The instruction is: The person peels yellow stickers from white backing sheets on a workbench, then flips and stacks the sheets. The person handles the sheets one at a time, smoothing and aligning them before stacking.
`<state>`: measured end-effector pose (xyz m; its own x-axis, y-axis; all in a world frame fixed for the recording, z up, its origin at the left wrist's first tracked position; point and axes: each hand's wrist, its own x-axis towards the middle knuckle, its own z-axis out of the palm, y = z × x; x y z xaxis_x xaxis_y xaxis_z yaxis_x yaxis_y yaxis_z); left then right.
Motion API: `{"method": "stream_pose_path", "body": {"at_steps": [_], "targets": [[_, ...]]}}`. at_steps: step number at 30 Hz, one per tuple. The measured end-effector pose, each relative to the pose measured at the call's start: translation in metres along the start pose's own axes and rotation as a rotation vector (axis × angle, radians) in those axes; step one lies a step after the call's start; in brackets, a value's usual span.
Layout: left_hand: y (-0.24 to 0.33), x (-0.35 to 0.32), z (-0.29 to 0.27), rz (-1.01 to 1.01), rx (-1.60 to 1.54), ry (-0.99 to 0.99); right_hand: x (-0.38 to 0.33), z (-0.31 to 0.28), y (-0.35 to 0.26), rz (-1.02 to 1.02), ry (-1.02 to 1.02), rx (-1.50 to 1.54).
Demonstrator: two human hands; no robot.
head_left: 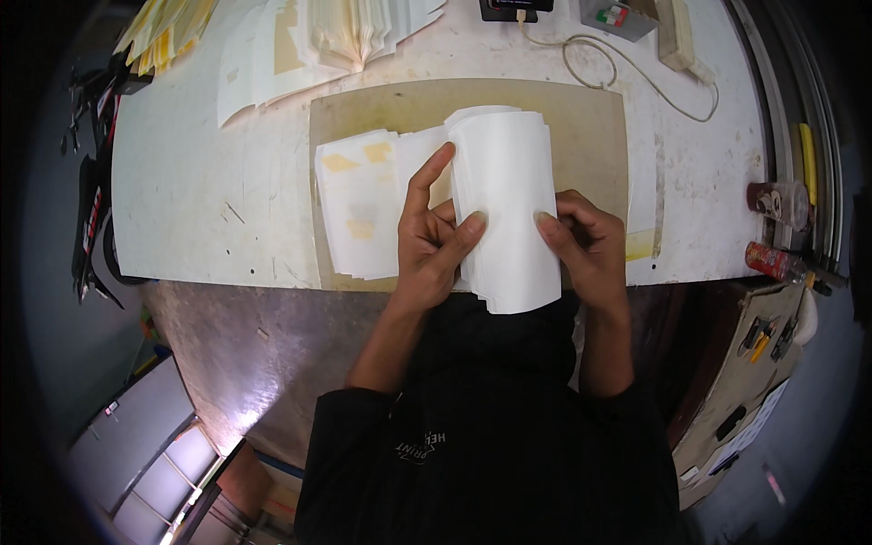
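Both hands are gripping a curled stack of white paper sheets (507, 204) over a brown board (590, 118) on the white table (200, 182): left hand (431, 241) thumbing its edge, right hand (586, 241) pinching the other side.

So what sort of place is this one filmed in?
Probably a print or paper-finishing workshop: both hands handle a curled stack of white sheets on a worn workbench, with fanned paper piles behind and spray cans alongside.

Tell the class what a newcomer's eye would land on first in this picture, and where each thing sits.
First, the curled stack of white sheets at centre, held between the left hand and the right hand. Left of it, flat sheets with yellow patches lie on a brown board. Fanned paper piles fill the table's far edge.
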<state>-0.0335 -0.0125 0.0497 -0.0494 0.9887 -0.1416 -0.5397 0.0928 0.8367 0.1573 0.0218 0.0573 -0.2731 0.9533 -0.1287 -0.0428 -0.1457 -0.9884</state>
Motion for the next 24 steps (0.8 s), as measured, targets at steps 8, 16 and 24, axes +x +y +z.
{"method": "stream_pose_path", "body": {"at_steps": [8,16,24], "targets": [[-0.004,-0.001,-0.006,0.044,0.106,0.089,0.0,-0.004,0.006,0.103,0.034,0.176],[0.009,-0.004,0.004,0.048,0.249,0.127,-0.004,0.014,0.003,-0.049,0.164,-0.09],[0.013,-0.001,0.008,-0.009,0.339,0.189,-0.005,0.01,0.006,-0.017,0.116,-0.011]]}}
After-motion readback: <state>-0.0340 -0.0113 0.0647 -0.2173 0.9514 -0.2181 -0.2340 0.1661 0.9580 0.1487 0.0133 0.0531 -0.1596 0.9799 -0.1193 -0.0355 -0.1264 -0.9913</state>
